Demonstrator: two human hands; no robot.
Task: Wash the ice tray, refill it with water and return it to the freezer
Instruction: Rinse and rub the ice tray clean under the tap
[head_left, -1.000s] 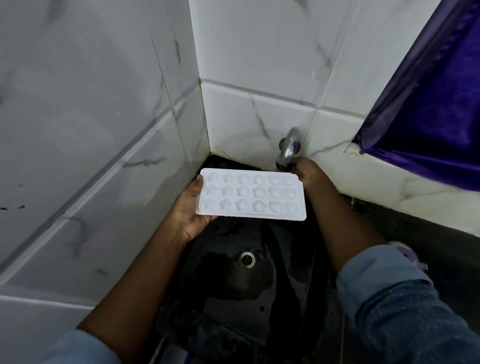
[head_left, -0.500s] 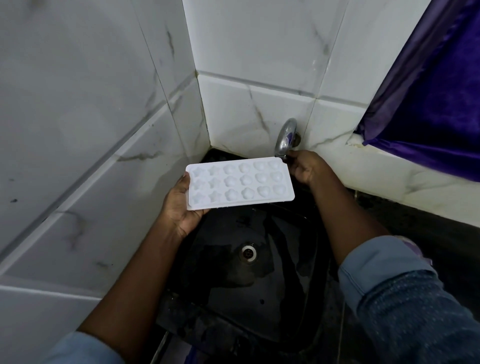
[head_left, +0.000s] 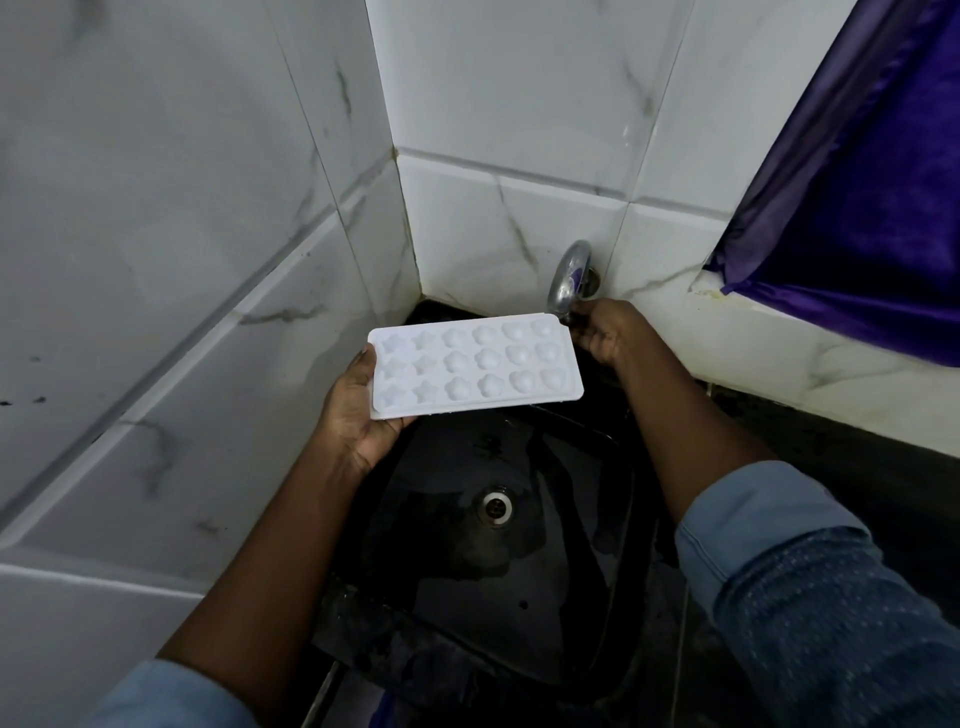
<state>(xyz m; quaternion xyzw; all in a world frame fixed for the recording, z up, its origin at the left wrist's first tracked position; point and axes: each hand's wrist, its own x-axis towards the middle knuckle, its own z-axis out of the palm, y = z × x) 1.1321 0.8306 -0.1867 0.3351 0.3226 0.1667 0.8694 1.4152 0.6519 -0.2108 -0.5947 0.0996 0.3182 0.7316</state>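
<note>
A white ice tray (head_left: 475, 364) with star, flower and heart moulds is held level above a black sink (head_left: 467, 571). My left hand (head_left: 356, 410) grips the tray's left end from below, thumb on its edge. My right hand (head_left: 605, 332) curls its fingers round the base of the chrome tap (head_left: 569, 280) on the back wall, just past the tray's far right corner. No water shows from the tap.
White marble-look tiles (head_left: 208, 260) close in the sink on the left and behind. A purple cloth (head_left: 857, 182) hangs at the upper right. The sink's metal drain (head_left: 497, 506) lies below the tray. A dark counter (head_left: 831, 457) runs to the right.
The tray has shifted a little left and tilted slightly, its right end nearer the tap. My right hand stays at the tap.
</note>
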